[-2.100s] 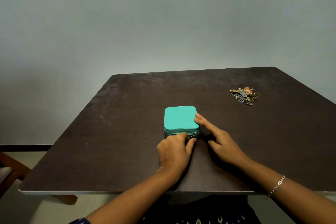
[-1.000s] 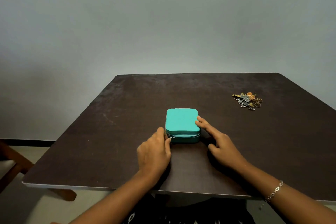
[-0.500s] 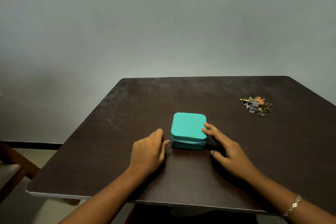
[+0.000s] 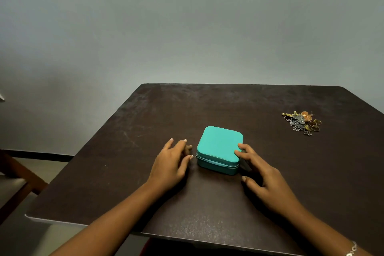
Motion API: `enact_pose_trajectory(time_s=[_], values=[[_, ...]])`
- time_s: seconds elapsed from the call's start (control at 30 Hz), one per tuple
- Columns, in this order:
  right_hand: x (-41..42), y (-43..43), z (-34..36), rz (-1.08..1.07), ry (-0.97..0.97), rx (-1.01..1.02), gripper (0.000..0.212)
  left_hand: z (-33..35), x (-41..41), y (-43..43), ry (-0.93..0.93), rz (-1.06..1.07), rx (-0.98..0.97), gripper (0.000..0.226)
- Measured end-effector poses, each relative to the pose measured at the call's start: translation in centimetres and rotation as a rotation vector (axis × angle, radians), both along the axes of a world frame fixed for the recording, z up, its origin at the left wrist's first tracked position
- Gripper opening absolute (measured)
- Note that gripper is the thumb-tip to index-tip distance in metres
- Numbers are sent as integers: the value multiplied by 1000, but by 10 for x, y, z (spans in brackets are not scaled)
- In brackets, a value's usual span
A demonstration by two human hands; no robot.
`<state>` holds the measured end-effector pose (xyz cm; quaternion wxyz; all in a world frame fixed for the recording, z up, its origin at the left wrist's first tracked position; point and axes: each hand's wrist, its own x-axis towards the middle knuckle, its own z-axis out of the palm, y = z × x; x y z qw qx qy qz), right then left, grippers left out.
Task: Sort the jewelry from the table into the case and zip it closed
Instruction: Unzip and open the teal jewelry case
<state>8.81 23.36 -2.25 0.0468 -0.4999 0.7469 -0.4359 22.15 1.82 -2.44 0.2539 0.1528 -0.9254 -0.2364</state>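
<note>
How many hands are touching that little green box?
2. The left hand pinches the zipper pull at the green box's left corner; the right hand rests on its top, right side.

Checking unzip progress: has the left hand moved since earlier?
Yes: the left hand, pinching the zipper pull, went from the case's front-right corner to its front-left corner.

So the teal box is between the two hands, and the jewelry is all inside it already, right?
Not quite. The jewelry is not inside: the head view shows it piled on the table, off to the right. The teal box is between the left hand and right hand.
</note>
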Motion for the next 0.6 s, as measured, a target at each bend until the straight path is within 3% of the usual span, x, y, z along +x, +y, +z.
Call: enact_pose_trajectory(time_s=[0.1, 0.27, 0.43, 0.53, 0.6], values=[[0, 0, 1, -1, -7, -5, 62, 7, 0, -3, 1, -163, 327, 14], [1, 0, 2, -1, -71, -16, 51, 9, 6, 4, 75, -237, 565, 17], [2, -1, 3, -44, -99, 23, 67, 6, 14, 17, 107, -234, 551, 15], [3, -3, 1, -91, -57, 11, 49, 4, 13, 20, 109, -194, 505, 15], [3, -4, -2, -128, -26, 10, 49, 5, 12, 17, 98, -189, 469, 19]])
